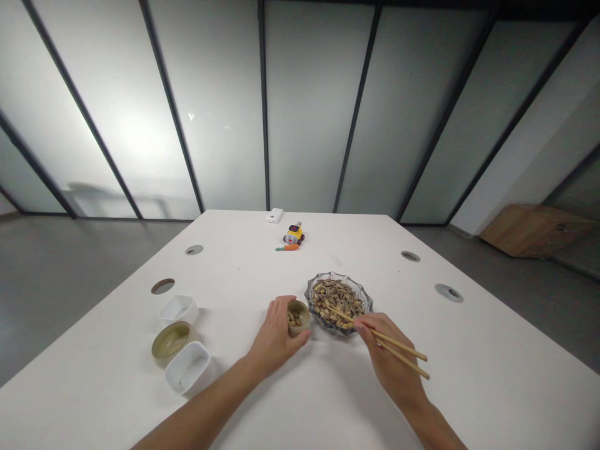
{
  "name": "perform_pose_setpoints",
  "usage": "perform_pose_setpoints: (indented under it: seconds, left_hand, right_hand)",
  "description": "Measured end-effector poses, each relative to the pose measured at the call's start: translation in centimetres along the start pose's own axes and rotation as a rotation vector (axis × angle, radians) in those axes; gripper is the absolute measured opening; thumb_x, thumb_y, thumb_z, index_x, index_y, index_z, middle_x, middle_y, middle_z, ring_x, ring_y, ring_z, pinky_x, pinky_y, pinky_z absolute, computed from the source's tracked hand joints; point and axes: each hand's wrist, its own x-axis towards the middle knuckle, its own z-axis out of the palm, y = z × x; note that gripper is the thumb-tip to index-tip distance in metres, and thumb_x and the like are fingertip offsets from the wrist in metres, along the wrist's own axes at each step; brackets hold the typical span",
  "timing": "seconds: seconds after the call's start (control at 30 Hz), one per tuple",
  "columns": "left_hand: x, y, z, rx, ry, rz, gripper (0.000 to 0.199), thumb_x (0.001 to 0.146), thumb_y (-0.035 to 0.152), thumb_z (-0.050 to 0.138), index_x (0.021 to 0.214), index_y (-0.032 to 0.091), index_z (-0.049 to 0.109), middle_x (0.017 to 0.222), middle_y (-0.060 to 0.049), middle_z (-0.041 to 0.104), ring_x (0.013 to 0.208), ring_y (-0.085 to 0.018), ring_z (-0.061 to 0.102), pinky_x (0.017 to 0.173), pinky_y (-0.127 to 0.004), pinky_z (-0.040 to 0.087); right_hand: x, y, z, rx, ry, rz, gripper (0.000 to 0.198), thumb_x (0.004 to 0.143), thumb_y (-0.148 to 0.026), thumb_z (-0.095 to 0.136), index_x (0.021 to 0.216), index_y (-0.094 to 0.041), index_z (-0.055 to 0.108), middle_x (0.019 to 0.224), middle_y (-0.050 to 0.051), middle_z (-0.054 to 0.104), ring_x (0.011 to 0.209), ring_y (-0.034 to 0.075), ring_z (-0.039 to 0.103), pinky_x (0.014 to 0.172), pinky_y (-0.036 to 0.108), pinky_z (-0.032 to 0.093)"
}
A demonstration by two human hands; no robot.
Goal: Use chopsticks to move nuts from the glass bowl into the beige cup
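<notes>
I had the left hand (277, 328) wrapped round the outside of a small cup (305, 311), fingers on its far left side and thumb bent round its near side, gripping it. Inside the cup I could see some nuts (294, 318), partly covered by the fingers. Whether its base pressed on the table (244, 275), I could not tell.

My right hand (392, 362) was closed on a pair of chopsticks (402, 344), their thick ends sticking out past the hand on its right. They slanted forward and left from the fingers, over the near rim of the glass bowl (365, 300), and one tip lay among the seeds (337, 294). The other tip was too small to make out, so I could not tell whether anything was pinched between them. The bowl stood just beyond the right hand, and just right of the cup, slightly farther from me. Striped seeds filled most of it, with paler nuts along the near side.

Well to the left of the left hand, a green bowl (165, 348) sat between two white dishes, the far dish (180, 309) and the near dish (188, 370). Ahead of both hands, well apart, lay an orange tool (287, 248), just in front of a yellow toy car (294, 234).
</notes>
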Motion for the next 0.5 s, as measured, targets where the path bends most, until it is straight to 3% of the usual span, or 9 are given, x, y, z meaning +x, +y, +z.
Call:
perform_pose_setpoints:
  seconds: [0.5]
  left_hand:
    - [0.0, 0.2, -0.1, -0.016, -0.009, -0.017, 0.064, 0.083, 0.024, 0.082, 0.142, 0.024, 0.058, 0.138, -0.012, 0.067, 0.131, -0.033, 0.065, 0.118, -0.054, 0.056]
  right_hand:
    - [0.1, -1.3, -0.7, 0.031, 0.055, 0.025, 0.029, 0.112, -0.048, 0.069, 0.1, -0.029, 0.088, 0.095, 0.005, 0.084, 0.085, 0.022, 0.082, 0.076, 0.031, 0.068]
